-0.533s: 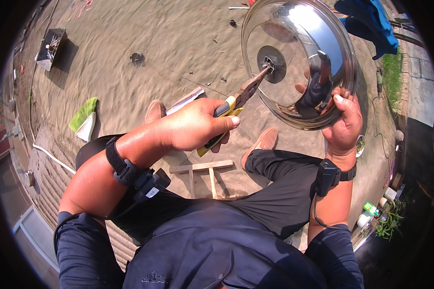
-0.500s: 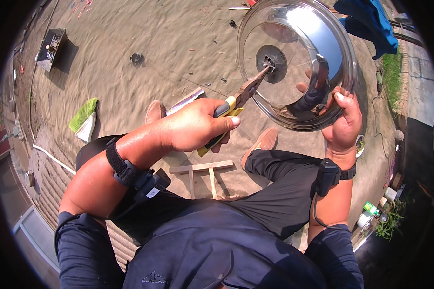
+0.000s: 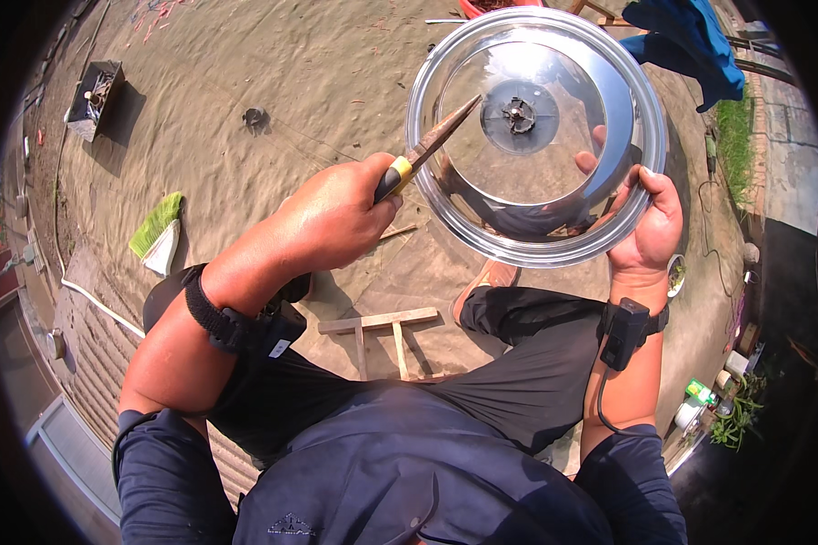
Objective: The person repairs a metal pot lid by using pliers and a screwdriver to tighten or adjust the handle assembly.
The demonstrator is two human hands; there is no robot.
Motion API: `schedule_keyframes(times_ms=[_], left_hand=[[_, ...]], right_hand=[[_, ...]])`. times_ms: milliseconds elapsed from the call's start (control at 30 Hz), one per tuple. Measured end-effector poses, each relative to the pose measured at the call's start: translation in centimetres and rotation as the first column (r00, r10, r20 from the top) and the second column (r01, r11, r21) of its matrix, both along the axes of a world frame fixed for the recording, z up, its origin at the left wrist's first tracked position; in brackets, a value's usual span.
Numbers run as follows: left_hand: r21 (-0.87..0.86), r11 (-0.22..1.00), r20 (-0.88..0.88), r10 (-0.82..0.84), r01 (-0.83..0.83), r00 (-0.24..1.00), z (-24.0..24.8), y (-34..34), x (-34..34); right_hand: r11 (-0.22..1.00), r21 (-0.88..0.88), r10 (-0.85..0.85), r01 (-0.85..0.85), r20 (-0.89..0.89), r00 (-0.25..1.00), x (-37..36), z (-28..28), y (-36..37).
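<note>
My right hand (image 3: 647,222) grips a shiny round pot lid (image 3: 527,186) by its lower right rim, tilted up in front of me. In the lid's centre is a grey disc with a broken, jagged stub (image 3: 518,115). My left hand (image 3: 341,213) is closed around pliers (image 3: 441,134) with rusty jaws and yellow-and-dark handles. The jaws look together, and their tip lies over the lid's face, left of the stub and apart from it in the picture. The left fingers hide most of the handles.
Between my legs stands a low wooden frame (image 3: 378,322). A green brush (image 3: 159,227) lies at the left, with a metal box of scraps (image 3: 95,100) beyond it. Behind the lid are a red basin (image 3: 500,7) and blue cloth (image 3: 686,45). A small dark piece (image 3: 254,118) lies on the ground.
The pliers have come off the stub at the lid's centre, and my left hand has drawn back left. The lid has turned more face-on and shifted slightly left and down.
</note>
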State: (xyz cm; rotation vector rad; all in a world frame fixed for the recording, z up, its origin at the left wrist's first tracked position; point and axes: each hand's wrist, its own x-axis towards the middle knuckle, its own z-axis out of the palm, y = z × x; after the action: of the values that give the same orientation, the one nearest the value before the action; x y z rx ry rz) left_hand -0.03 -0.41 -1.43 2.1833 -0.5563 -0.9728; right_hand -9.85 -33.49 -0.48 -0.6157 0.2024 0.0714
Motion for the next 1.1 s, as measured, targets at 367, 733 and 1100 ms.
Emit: schedule_keyframes(times_ms=[367, 733, 1100], left_hand=[[0.09, 0.993, 0.724, -0.015, -0.073, 0.689, -1.3, -0.2, 1.0], [0.125, 0.989, 0.883, -0.074, -0.082, 0.463, -1.9, -0.4, 1.4], [0.344, 0.936, 0.894, -0.303, -0.073, 0.329, -3.4, -0.8, 1.4]], right_hand=[[0.989, 0.143, 0.04, -0.045, 0.037, 0.999, 0.2, -0.1, 0.5], [0.986, -0.164, -0.037, 0.026, -0.065, 0.997, 0.4, 0.5, 1.8], [0.926, -0.372, -0.087, 0.057, -0.062, 0.994, 0.7, 2.0, 4.6]])
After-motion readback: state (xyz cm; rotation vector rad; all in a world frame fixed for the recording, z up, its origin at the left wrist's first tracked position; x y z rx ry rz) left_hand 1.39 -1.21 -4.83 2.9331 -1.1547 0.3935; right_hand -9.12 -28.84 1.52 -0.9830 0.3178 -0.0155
